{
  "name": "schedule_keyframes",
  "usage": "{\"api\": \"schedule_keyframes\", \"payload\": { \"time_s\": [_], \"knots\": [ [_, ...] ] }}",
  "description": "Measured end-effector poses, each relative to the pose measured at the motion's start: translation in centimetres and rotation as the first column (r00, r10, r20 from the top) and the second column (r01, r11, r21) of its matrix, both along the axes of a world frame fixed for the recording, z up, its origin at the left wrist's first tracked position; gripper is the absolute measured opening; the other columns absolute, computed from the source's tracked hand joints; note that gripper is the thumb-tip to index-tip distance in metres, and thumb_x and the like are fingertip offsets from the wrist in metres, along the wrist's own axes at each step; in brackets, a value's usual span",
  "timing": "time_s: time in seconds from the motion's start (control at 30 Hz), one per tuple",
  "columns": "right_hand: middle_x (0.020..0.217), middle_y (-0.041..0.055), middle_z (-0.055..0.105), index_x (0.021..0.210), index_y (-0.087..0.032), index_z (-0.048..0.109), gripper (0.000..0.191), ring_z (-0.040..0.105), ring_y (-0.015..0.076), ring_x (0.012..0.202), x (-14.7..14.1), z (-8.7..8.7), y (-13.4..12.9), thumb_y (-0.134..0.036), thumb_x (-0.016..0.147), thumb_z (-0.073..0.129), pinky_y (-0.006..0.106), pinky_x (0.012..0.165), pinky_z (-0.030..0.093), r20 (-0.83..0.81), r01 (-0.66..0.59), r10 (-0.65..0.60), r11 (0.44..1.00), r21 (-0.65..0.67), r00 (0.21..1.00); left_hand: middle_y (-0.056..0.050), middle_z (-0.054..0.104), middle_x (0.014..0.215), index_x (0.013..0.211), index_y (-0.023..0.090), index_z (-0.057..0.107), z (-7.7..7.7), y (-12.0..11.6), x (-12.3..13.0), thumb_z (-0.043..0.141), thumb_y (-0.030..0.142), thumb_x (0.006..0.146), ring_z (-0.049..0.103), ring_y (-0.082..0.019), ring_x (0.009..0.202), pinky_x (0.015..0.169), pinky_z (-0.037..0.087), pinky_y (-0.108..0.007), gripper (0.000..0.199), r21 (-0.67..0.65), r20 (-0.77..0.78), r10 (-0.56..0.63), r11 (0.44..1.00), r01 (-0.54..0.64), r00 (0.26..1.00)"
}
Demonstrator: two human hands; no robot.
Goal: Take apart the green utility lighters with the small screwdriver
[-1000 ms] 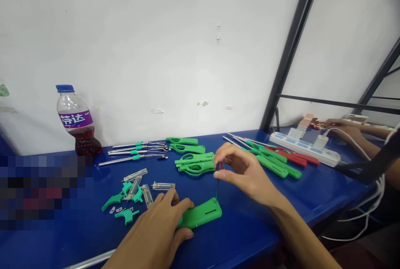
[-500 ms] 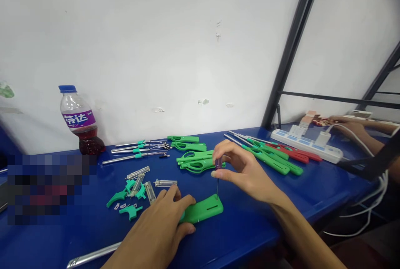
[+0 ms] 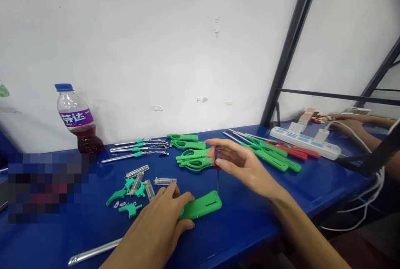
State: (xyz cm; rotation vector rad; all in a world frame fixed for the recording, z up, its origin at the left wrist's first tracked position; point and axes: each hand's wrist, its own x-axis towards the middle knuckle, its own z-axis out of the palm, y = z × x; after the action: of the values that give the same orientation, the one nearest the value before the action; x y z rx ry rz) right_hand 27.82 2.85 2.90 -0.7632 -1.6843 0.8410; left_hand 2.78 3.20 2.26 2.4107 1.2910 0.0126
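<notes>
A green long-nosed lighter (image 3: pixel 204 205) lies on the blue table, its metal tube (image 3: pixel 93 252) coming out past my left wrist. My left hand (image 3: pixel 165 214) is closed around its middle and hides that part. My right hand (image 3: pixel 245 167) holds a small screwdriver (image 3: pixel 218 154) by its dark purple handle, with thumb and fingers at the handle. The screwdriver stands upright, its thin shaft pointing down at the lighter's handle end; whether the tip touches is hard to tell. Left of my left hand lie teal triggers (image 3: pixel 129 209) and clear fuel tanks (image 3: pixel 165 181).
Behind my hands lie green handle shells (image 3: pixel 195 164) and metal tubes with wires (image 3: pixel 123 156). Green lighters (image 3: pixel 270 158) and red lighters (image 3: pixel 289 150) lie right, before a white power strip (image 3: pixel 306 142). A drink bottle (image 3: pixel 78 119) stands left. Another person's hand (image 3: pixel 350 123) is far right.
My right hand's fingers have straightened and shifted around the screwdriver handle, which stays upright over the lighter's end. My left hand keeps its hold. The view has shifted slightly.
</notes>
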Motion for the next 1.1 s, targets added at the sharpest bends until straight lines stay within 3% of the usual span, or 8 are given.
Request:
{"api": "schedule_keyframes", "payload": {
  "time_s": [0.1,0.17,0.27,0.33,0.57,0.83,1.1],
  "knots": [
    [0.101,0.0019,0.065,0.142,-0.031,0.066,0.035,0.064,0.0189,0.094,0.8,0.3,-0.1,-0.043,0.109,0.063,0.033,0.087,0.054,0.027,-0.048,0.050,0.997,-0.062,0.998,-0.010,0.059,0.139,0.138,0.031,0.070,0.1,0.0,0.1,0.063,0.018,0.100,0.062,-0.033,0.128,0.108,0.051,-0.049,0.041,-0.008,-0.004,0.005,1.000,-0.005,1.000],
    [0.099,0.0013,0.064,0.134,-0.031,0.069,0.029,0.062,0.0185,0.088,1.3,0.6,-0.4,-0.044,0.111,0.057,0.032,0.082,0.052,0.208,-0.006,0.032,0.992,-0.128,0.978,-0.011,0.058,0.140,0.139,0.031,0.069,0.4,-0.1,0.2,0.063,0.018,0.100,0.061,-0.035,0.130,0.109,0.051,-0.050,0.042,-0.017,-0.023,0.009,1.000,-0.009,1.000],
    [0.101,0.0017,0.069,0.115,-0.030,0.076,0.018,0.062,0.0203,0.086,1.9,0.6,-1.0,-0.043,0.104,0.069,0.031,0.075,0.049,0.552,0.129,-0.032,0.982,-0.137,0.833,-0.011,0.058,0.140,0.139,0.031,0.069,0.9,-0.1,0.5,0.063,0.018,0.101,0.061,-0.035,0.128,0.108,0.051,-0.050,0.041,-0.031,-0.046,0.009,0.999,-0.010,0.999],
    [0.099,0.0018,0.071,0.105,-0.030,0.080,0.014,0.063,0.0221,0.088,2.3,0.4,-1.2,-0.039,0.094,0.082,0.031,0.074,0.049,0.640,0.171,-0.075,0.981,-0.089,0.765,-0.011,0.058,0.139,0.139,0.030,0.069,1.1,-0.1,0.6,0.062,0.018,0.102,0.061,-0.035,0.128,0.107,0.052,-0.049,0.039,-0.036,-0.051,0.016,0.999,-0.018,0.999],
    [0.096,0.0007,0.070,0.097,-0.032,0.085,0.023,0.067,0.0222,0.087,2.4,-0.7,-0.3,-0.039,0.079,0.097,0.029,0.072,0.051,0.652,0.132,-0.071,0.990,-0.045,0.755,-0.011,0.058,0.140,0.136,0.030,0.070,1.0,-0.2,0.5,0.062,0.020,0.102,0.060,-0.034,0.131,0.108,0.051,-0.047,0.037,-0.031,-0.047,0.014,0.999,-0.016,0.999],
    [0.086,-0.0005,0.072,0.086,-0.029,0.085,0.004,0.064,0.0188,0.078,1.7,-0.5,0.2,-0.029,0.087,0.089,0.028,0.067,0.046,0.664,0.090,-0.018,0.993,-0.074,0.748,-0.010,0.058,0.139,0.137,0.030,0.069,0.9,-0.3,0.3,0.061,0.020,0.103,0.060,-0.033,0.128,0.108,0.051,-0.048,0.037,-0.013,-0.036,0.003,1.000,-0.004,0.999],
    [0.088,-0.0014,0.071,0.086,-0.025,0.081,0.009,0.062,0.0177,0.081,1.6,-0.2,0.4,-0.030,0.093,0.085,0.030,0.074,0.044,0.654,0.031,0.038,0.995,-0.094,0.756,-0.009,0.059,0.135,0.136,0.030,0.070,0.7,-0.2,0.2,0.061,0.018,0.102,0.063,-0.031,0.124,0.102,0.052,-0.046,0.037,-0.024,0.009,-0.002,1.000,0.003,1.000]
  ]
}}
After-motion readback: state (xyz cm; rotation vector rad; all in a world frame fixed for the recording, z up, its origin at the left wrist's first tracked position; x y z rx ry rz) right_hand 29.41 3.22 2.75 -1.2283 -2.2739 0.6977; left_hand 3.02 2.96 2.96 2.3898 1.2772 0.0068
